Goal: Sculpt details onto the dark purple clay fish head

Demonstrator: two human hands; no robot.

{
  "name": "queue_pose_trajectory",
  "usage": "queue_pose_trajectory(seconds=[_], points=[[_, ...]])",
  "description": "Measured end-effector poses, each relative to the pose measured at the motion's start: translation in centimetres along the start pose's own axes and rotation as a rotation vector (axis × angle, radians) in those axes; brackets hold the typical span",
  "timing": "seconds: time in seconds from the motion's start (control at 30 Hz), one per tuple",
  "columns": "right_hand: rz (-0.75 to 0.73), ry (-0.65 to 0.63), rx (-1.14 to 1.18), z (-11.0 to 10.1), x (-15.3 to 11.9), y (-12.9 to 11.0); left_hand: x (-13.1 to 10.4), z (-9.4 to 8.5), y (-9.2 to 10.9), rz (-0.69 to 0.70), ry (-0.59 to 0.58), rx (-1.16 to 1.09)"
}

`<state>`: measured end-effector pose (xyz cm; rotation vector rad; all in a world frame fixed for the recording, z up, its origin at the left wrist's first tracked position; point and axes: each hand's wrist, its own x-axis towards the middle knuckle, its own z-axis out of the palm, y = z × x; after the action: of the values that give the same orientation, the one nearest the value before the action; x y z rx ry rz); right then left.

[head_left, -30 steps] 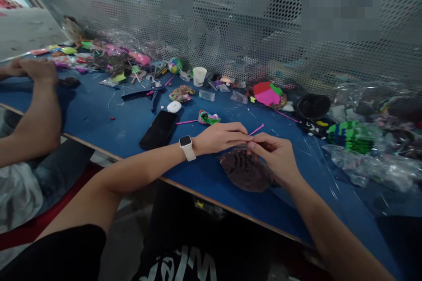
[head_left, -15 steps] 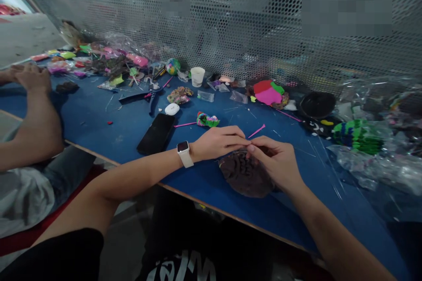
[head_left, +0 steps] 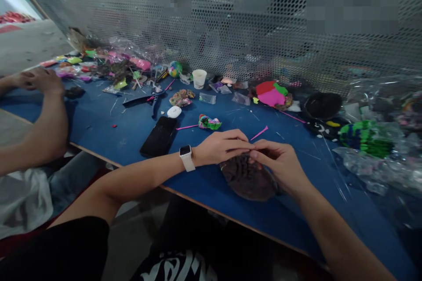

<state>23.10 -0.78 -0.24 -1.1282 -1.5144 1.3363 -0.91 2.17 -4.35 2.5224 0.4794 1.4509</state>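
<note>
A rounded slab of dark brown clay (head_left: 252,180) with raised squiggly ridges lies near the table's front edge. Over its far side stretches my left hand (head_left: 224,145), palm down, fingers straight and close together. The fingertips of both hands meet at the clay's far rim. My right hand (head_left: 280,162) is closed there in a pinch of thumb and forefinger; whatever lies between them is hidden. Just beyond the hands is a pink plastic stick (head_left: 259,133). A multicoloured clay lump (head_left: 209,122) sits to the left, touching another pink stick (head_left: 187,127).
On the blue table (head_left: 99,114) are a black phone (head_left: 159,137), a white earbud case (head_left: 174,112), scissors (head_left: 145,100) and a paper cup (head_left: 199,79). Plastic bags (head_left: 369,164) crowd the right. A perforated metal screen (head_left: 244,17) stands behind. A co-worker's arm (head_left: 49,114) rests at left.
The whole view has shifted slightly, with things appearing a little to the right and lower. Both hands stay at the clay's far rim. The co-worker's hands have shifted slightly.
</note>
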Motion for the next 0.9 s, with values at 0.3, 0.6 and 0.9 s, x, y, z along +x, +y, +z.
queue_pose_trajectory(seconds=[0.3, 0.6, 0.9], points=[[-0.121, 0.036, -0.133, 0.2, -0.3, -0.2, 0.1, 0.6, -0.1, -0.058, -0.009, -0.001], [-0.051, 0.012, -0.022, 0.5, -0.5, 0.1, 0.0, 0.1, -0.2, -0.024, -0.04, 0.088], [-0.068, 0.012, -0.056, 0.7, -0.5, -0.1, 0.7, -0.6, 0.9, 0.032, 0.024, 0.094]])
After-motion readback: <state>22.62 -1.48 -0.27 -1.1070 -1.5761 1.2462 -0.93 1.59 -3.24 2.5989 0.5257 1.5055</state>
